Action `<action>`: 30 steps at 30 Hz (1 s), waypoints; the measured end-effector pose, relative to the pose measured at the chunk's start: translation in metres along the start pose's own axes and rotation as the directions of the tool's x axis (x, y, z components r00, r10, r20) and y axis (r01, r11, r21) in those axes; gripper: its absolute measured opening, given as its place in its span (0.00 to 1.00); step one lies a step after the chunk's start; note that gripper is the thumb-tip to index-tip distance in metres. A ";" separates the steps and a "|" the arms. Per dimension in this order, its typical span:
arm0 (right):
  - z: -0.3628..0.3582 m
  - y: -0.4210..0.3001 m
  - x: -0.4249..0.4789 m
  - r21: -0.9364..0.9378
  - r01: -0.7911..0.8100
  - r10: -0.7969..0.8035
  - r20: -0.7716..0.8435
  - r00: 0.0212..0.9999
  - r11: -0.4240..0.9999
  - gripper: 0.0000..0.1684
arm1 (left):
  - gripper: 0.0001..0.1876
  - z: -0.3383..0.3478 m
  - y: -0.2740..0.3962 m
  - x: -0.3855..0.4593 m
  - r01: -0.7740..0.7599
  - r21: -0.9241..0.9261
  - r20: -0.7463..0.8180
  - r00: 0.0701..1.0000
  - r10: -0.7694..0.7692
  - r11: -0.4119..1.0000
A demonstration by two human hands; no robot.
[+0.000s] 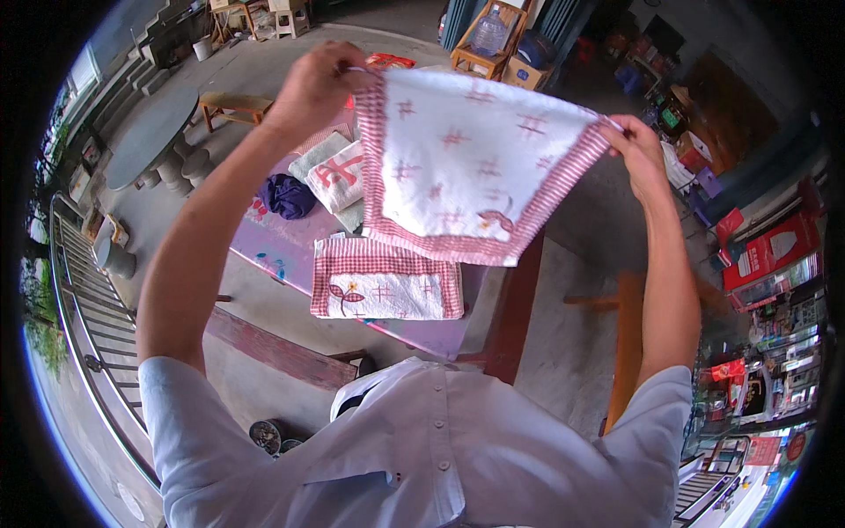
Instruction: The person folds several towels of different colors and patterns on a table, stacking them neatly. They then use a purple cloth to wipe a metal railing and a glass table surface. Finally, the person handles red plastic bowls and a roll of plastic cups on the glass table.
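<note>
A white towel [455, 152] with a red checked and striped border hangs spread between my hands, above the table. My left hand [330, 72] pinches its upper left corner, and my right hand [634, 142] grips its upper right corner. Below it, a folded towel [396, 297] with the same border and a flower pattern lies at the near edge of the purple patterned table [297, 244]. Farther back on the table are a bunched dark blue cloth [288, 197] and several folded towels [340, 175], partly hidden by the raised one.
A wooden bench [284, 346] stands at the table's near left side. Another wooden bench [627, 336] is to the right. A round stone table [152, 142] and a metal railing [99, 317] are at left; a chair [502, 33] holds a water bottle.
</note>
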State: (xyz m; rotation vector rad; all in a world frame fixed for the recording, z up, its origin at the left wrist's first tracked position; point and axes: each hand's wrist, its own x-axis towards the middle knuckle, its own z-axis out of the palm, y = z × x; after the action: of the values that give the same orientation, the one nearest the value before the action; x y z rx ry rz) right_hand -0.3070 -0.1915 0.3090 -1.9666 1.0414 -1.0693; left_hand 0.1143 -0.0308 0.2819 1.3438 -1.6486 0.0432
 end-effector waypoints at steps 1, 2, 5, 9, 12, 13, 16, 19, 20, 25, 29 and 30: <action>0.008 -0.007 0.002 -0.003 0.003 -0.004 -0.018 1.000 1.000 0.08 | 0.06 -0.011 0.007 -0.001 0.099 -0.072 0.049 0.994 -0.095 0.993; 0.010 -0.009 0.004 -0.032 0.012 -0.013 -0.040 0.999 0.999 0.09 | 0.06 -0.019 0.006 -0.001 0.172 -0.208 0.055 0.985 -0.164 0.963; 0.024 -0.026 -0.016 0.165 0.087 -0.081 -0.046 0.996 0.982 0.11 | 0.06 -0.050 0.035 -0.018 0.272 -0.346 0.063 0.962 -0.267 0.898; 0.039 -0.026 -0.098 0.264 0.080 -0.100 0.065 0.993 0.961 0.06 | 0.02 -0.081 0.066 -0.118 0.235 -0.137 0.058 0.972 -0.229 0.962; 0.048 0.007 -0.181 0.267 0.115 -0.203 0.331 0.921 0.957 0.12 | 0.05 -0.082 0.079 -0.231 0.455 -0.424 0.244 0.890 -0.385 0.783; 0.052 0.019 -0.208 0.261 -0.017 -0.098 0.419 0.903 0.965 0.11 | 0.07 -0.076 0.079 -0.266 0.558 -0.329 0.324 0.825 -0.464 0.762; 0.087 0.071 -0.278 0.251 -0.339 0.173 0.513 0.841 0.907 0.08 | 0.09 -0.030 0.074 -0.346 0.736 -0.270 0.432 0.669 -0.605 0.621; 0.111 0.098 -0.301 -0.035 -0.352 0.308 0.571 0.761 0.935 0.07 | 0.10 -0.005 0.058 -0.388 0.798 -0.224 0.473 0.590 -0.654 0.559; 0.114 0.094 -0.297 -0.088 -0.322 0.310 0.590 0.745 0.943 0.07 | 0.10 -0.004 0.054 -0.394 0.813 -0.232 0.480 0.573 -0.664 0.534; 0.123 0.094 -0.242 -0.087 -0.357 0.352 0.489 0.798 0.930 0.09 | 0.06 -0.005 0.022 -0.346 0.655 -0.230 0.339 0.748 -0.571 0.720; 0.168 0.121 -0.175 0.134 -0.267 0.233 0.222 0.947 0.954 0.09 | 0.02 0.022 -0.023 -0.280 0.681 -0.461 0.148 0.691 -0.707 0.569; 0.182 0.146 -0.160 0.109 -0.218 0.202 0.140 0.969 0.970 0.10 | 0.03 0.038 -0.041 -0.263 0.648 -0.445 0.071 0.714 -0.697 0.618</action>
State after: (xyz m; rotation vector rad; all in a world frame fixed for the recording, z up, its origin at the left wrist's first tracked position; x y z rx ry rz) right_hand -0.2512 -0.0897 0.0509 -1.7578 1.0608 -0.8592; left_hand 0.0996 0.1245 0.0624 1.4787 -0.8777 -0.6680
